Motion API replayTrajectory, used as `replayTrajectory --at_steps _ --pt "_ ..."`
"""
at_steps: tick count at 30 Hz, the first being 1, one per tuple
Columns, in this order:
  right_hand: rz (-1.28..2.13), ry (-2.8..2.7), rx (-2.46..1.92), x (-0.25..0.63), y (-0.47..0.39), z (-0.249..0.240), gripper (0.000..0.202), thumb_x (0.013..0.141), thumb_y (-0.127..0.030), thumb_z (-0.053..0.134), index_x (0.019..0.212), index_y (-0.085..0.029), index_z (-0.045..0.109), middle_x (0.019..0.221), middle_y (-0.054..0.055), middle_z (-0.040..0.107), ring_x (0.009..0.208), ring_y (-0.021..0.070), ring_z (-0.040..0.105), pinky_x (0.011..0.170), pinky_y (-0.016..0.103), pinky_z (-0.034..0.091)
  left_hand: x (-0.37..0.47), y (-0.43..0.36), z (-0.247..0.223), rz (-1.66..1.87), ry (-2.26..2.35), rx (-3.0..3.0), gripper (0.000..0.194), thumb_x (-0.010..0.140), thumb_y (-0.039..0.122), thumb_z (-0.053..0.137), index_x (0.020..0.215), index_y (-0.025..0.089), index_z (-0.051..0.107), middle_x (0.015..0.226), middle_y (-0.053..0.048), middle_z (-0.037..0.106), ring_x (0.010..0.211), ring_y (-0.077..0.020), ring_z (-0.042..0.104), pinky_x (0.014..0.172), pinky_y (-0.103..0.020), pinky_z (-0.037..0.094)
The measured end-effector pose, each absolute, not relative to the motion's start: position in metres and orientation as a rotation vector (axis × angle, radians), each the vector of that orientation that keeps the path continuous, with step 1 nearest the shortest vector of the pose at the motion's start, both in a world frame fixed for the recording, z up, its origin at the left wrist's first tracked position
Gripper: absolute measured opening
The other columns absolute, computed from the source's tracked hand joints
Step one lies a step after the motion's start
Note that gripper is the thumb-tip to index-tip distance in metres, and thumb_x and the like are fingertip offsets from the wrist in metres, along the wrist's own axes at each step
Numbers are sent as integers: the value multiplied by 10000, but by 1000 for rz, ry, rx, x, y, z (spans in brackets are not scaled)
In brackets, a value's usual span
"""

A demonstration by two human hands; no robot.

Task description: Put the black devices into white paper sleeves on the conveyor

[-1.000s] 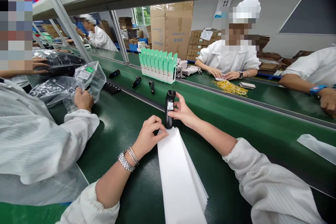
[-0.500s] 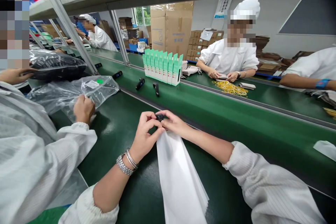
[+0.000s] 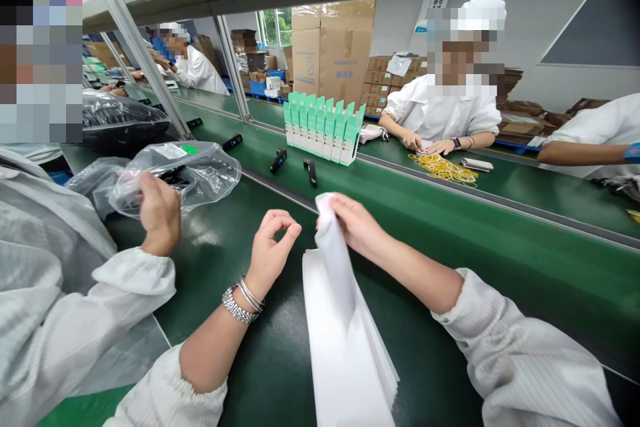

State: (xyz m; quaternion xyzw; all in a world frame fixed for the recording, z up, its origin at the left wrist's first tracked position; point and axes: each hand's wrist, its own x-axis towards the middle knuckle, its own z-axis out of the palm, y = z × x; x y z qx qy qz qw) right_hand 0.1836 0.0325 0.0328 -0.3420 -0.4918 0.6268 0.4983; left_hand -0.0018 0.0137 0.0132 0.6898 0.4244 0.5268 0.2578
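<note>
My right hand (image 3: 357,223) grips the upper end of a thin white sheet (image 3: 334,230), which is lifted and curled over at the top. Beneath it lies a stack of long white sheets (image 3: 330,340), fanned at the lower right, on the dark green surface. My left hand (image 3: 273,240) is just left of the stack, apart from it. Its fingers are curled, thumb close to forefinger, and nothing shows between them. The small black device that was between my hands is out of sight. Two black devices, one (image 3: 279,161) left of the other (image 3: 311,173), lie farther off.
Green-and-white boxes (image 3: 323,137) stand in a row beyond the devices. At left, a co-worker's hand (image 3: 160,213) holds a clear plastic bag (image 3: 210,177). Across the line, another person sits by yellow rubber bands (image 3: 443,169). A metal post (image 3: 230,70) rises at the back.
My hands have moved apart. The right one has lifted the top end of a white sheet. The black device has gone from view. The co-worker's hand has shifted the plastic bag.
</note>
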Motion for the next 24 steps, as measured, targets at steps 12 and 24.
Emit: replayTrajectory --at_steps 12,24 --pt "-148 -1613 -1668 293 103 14 181 907 -256 409 886 -208 582 908 70 608 884 234 532 762 331 388 -4 9 5 712 1362 2226 229 764 393 672 774 196 556 818 5 538 718 -155 527 677 -293 412" --pt "124 -2128 -1666 217 110 -22 452 884 -310 500 1332 -262 465 1214 111 549 1128 279 504 918 406 433 6 6 8 769 1289 2404 258 949 314 439 760 192 566 809 -8 606 798 -160 571 836 -340 377"
